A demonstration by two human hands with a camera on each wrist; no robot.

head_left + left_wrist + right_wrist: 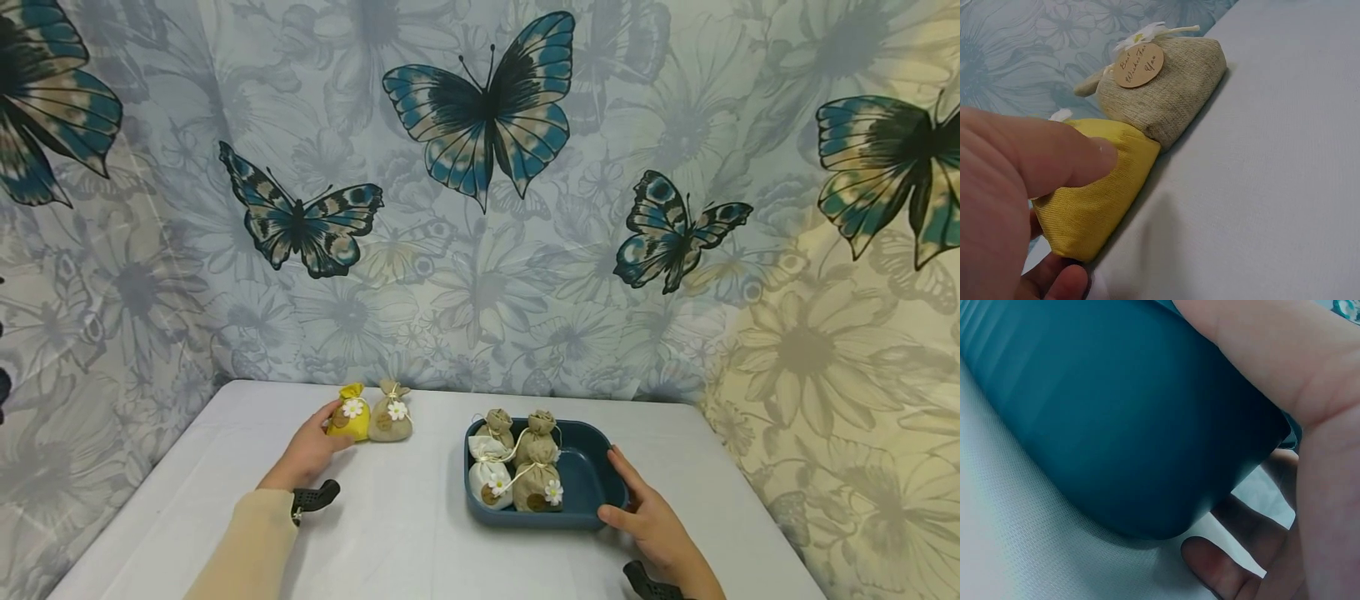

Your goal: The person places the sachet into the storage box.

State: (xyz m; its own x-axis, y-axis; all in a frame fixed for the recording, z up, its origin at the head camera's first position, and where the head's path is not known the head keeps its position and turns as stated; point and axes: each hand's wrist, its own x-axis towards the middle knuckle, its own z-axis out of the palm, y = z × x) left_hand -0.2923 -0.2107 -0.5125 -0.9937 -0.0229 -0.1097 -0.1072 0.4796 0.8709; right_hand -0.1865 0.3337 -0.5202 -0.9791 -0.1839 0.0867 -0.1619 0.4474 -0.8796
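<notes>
At the left of the table, my left hand (pixel 311 446) grips a small yellow drawstring pouch (pixel 360 426), thumb across its face and fingers behind it. Touching that pouch is a beige pouch (pixel 390 427), with a white flower and a round tag reading "Best Wishes For You" in the left wrist view. My right hand (pixel 652 525) holds the right end of a dark blue rectangular container (pixel 540 521), thumb at its rim and fingers around the outside. Several pouches stand in its left part, among them a white pouch (pixel 480 482) and a beige pouch (pixel 531 482); those behind are partly hidden.
A white cloth covers the table (pixel 420 517). Behind it hangs a patterned fabric backdrop (pixel 487 317) with large butterflies, close to the table's far edge. Bare tabletop lies between the pouches at left and the container.
</notes>
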